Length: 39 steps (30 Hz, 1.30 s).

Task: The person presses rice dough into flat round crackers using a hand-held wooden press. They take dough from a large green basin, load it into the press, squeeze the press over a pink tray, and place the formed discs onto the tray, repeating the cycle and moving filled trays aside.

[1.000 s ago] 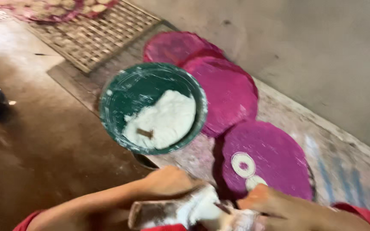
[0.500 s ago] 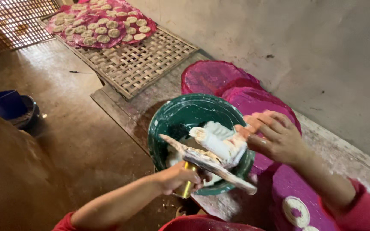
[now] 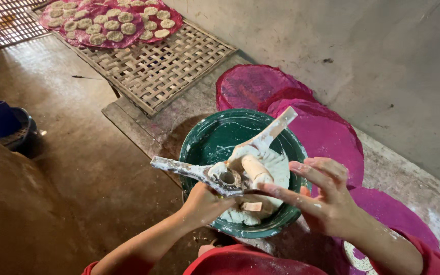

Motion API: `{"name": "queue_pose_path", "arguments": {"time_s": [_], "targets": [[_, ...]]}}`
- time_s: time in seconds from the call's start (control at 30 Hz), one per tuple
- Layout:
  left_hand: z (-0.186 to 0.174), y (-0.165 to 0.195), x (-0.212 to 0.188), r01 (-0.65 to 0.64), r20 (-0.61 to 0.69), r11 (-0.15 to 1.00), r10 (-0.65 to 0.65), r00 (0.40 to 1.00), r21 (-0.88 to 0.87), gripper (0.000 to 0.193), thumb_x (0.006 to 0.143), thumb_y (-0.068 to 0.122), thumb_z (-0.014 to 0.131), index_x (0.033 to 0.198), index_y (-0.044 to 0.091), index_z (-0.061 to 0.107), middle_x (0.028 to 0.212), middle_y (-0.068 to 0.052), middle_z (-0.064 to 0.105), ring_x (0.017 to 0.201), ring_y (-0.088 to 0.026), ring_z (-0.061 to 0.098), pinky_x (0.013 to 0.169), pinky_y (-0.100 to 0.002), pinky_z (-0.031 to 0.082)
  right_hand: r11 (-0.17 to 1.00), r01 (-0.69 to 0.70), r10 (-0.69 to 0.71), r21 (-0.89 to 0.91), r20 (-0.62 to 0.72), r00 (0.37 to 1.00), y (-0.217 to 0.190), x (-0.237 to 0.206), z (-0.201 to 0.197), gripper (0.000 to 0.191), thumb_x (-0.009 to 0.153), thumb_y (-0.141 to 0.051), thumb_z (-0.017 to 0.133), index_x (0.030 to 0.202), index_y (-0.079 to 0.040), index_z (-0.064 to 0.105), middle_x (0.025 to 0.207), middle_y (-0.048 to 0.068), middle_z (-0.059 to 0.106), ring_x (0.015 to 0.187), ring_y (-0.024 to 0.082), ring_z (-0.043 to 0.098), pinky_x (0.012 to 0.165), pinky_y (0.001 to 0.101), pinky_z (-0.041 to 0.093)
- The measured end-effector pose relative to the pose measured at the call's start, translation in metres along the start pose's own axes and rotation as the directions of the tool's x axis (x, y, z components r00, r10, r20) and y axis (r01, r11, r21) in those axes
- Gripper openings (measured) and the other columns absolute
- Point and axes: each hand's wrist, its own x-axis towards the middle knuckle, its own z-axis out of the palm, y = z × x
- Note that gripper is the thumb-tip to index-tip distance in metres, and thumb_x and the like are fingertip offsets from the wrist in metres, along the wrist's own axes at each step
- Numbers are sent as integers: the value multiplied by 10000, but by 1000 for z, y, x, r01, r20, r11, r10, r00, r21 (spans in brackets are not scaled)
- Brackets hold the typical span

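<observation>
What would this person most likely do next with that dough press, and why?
Probably press the dough into the press's cup. The left hand holds the opened press over the green bowl, and the right hand has its fingers at a dough lump beside the cup.

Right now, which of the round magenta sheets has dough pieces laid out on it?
The magenta sheet at top left, on the woven bamboo rack, is covered with small pale discs. The sheets by the green bowl near the wall lie bare.
</observation>
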Motion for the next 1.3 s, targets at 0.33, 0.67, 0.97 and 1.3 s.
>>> {"name": "queue_pose_path", "arguments": {"time_s": [0.33,0.67,0.97,1.3], "targets": [[-37,-83,23,-261,-376,965,232,897,-27,687,874,-35,635,1510,-9,378,1174,-25,598,1080,-134,587,947,-290,505,783,-474,301,403,421,855,-1,12,52,522,829,6,629,1349,-43,615,1235,179,619,1121,361,580,959,438,476],[-39,-113,39,-313,-635,914,405,658,259,860,917,64,747,1599,-14,230,1210,-98,618,1056,-187,621,982,-343,510,966,254,-48,40,999,23,-29,-20,150,122,995,-64,591,1083,-1,646,892,106,716,690,149,723,541,303,638],[-34,-117,38,-263,-697,936,351,625,236,401,900,27,773,1249,15,576,1160,-106,596,1051,-218,626,937,-342,522,979,-206,79,-7,935,345,43,21,159,335,979,-314,507,1258,-335,691,853,130,714,830,355,723,717,496,577],[-34,-101,39,-259,-692,950,304,654,173,834,893,41,790,1583,-20,325,1148,-75,577,1015,-168,599,918,-309,510,925,-257,-105,282,836,539,10,-57,243,306,1015,-188,478,1273,-158,638,757,164,693,624,342,707,579,479,572]]}}
